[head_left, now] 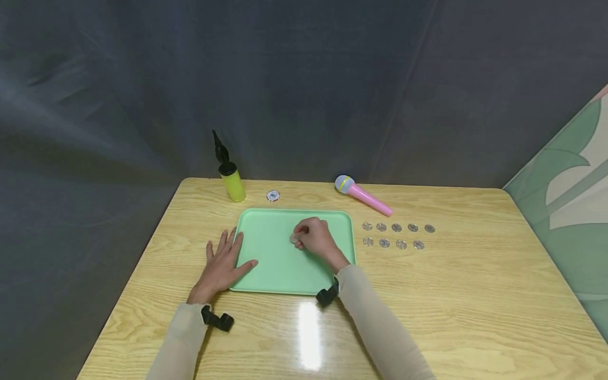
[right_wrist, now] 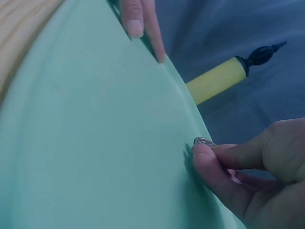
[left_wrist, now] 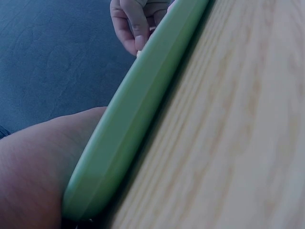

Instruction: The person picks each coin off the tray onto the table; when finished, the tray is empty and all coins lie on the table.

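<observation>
Over the middle of the green tray (head_left: 266, 264), my right hand (head_left: 317, 238) pinches a silver coin (right_wrist: 204, 141) between thumb and fingertips. The coin is tilted, close over the tray's surface in the right wrist view. My left hand (head_left: 225, 265) lies with spread, straight fingers across the tray's left edge, its thumb over the tray's inside. In the left wrist view the tray's raised side (left_wrist: 138, 109) hides most of that hand, and the right hand's fingers (left_wrist: 136, 24) show beyond it.
Several silver coins (head_left: 396, 228) lie in two rows right of the tray. Behind it are a pink toy microphone (head_left: 370, 200) and a poker chip (head_left: 273, 196). A yellow hand pump (head_left: 234, 186) with a black top stands at the back left. A dark curtain (head_left: 304, 95) hangs behind the table.
</observation>
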Action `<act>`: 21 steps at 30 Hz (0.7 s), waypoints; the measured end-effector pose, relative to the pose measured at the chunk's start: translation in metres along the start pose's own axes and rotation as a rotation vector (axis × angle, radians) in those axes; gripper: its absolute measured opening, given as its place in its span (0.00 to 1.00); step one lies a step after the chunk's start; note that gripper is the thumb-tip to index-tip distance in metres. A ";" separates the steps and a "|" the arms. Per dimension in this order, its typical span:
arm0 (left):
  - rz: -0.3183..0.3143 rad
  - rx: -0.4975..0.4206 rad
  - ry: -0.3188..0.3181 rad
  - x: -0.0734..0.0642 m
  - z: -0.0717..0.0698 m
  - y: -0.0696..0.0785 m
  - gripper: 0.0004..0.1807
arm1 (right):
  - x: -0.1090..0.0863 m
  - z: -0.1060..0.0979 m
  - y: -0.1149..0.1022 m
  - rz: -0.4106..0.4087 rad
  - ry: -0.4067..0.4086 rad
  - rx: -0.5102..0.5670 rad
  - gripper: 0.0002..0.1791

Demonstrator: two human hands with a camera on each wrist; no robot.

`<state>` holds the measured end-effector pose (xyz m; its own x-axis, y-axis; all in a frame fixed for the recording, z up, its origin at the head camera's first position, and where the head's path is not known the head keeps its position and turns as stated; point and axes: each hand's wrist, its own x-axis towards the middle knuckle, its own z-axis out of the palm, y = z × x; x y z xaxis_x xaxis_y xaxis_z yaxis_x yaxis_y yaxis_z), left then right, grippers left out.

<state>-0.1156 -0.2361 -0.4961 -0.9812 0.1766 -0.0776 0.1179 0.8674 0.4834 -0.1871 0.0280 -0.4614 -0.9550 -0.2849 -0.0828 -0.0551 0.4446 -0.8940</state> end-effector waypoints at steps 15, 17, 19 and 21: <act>0.000 0.003 -0.001 0.000 0.000 0.000 0.52 | -0.006 -0.035 0.015 0.034 0.057 0.144 0.06; -0.001 0.003 -0.003 0.000 0.000 0.000 0.52 | -0.007 -0.040 0.018 0.040 0.067 0.156 0.06; -0.003 0.002 -0.006 0.000 0.000 0.000 0.52 | -0.009 -0.046 0.022 0.044 0.073 0.169 0.06; -0.002 0.002 -0.008 0.000 0.000 0.000 0.52 | -0.010 -0.052 0.025 0.047 0.085 0.172 0.07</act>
<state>-0.1158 -0.2358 -0.4962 -0.9802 0.1783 -0.0858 0.1159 0.8689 0.4812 -0.1940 0.0862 -0.4595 -0.9769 -0.1911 -0.0951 0.0337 0.3019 -0.9527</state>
